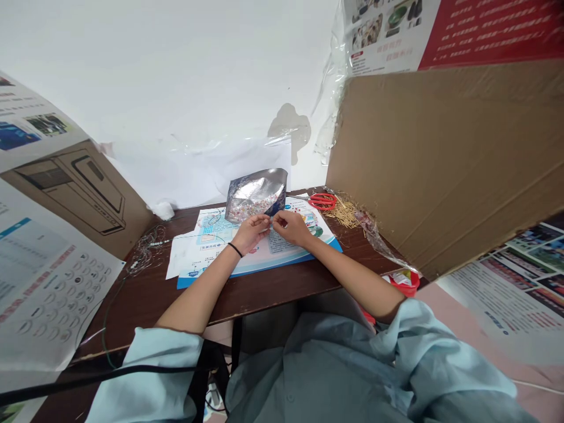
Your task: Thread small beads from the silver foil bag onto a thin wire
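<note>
My left hand (pixel 251 232) and my right hand (pixel 289 227) meet fingertip to fingertip over the printed sheets, just in front of an open foil pouch (pixel 258 191). Many tiny coloured pieces, bead-like, lie inside the pouch. The fingers of both hands are pinched closed, and what sits between them is too small to make out. A thin strand (pixel 207 236) runs over the paper to the left of my left hand. Under my hands lies a blue and white printed sheet (pixel 264 263).
Red-handled scissors (pixel 322 201) lie beside a heap of thin golden sticks (pixel 343 212). Tangled clear thread (pixel 147 249) sits at the table's left. Cardboard walls (pixel 440 153) close in the sides. A red container (pixel 406 283) stands below the right edge.
</note>
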`<state>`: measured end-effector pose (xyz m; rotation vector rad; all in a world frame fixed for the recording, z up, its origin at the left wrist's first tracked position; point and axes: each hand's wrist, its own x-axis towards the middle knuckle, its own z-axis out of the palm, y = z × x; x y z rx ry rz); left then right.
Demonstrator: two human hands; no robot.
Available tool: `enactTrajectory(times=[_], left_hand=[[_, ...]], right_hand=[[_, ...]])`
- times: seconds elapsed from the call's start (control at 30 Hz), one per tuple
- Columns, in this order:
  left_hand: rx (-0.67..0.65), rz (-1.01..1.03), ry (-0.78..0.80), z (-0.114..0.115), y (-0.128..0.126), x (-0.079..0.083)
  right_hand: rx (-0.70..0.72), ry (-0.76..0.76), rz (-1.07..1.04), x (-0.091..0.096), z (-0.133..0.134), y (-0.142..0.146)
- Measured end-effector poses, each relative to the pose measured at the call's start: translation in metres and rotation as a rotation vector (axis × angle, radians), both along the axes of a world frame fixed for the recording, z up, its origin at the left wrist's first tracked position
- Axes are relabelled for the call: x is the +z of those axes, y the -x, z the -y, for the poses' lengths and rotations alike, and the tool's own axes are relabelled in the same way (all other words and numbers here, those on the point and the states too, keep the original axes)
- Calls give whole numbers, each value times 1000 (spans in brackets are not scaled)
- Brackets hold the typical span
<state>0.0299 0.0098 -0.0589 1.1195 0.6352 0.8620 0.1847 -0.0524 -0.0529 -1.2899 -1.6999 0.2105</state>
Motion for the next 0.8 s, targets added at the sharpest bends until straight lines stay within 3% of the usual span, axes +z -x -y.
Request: enactTrajectory(times=[0.8], left_hand=[[6,-1,14,1,-1,1]], right_hand=[[-7,0,22,-2,-1,-1]])
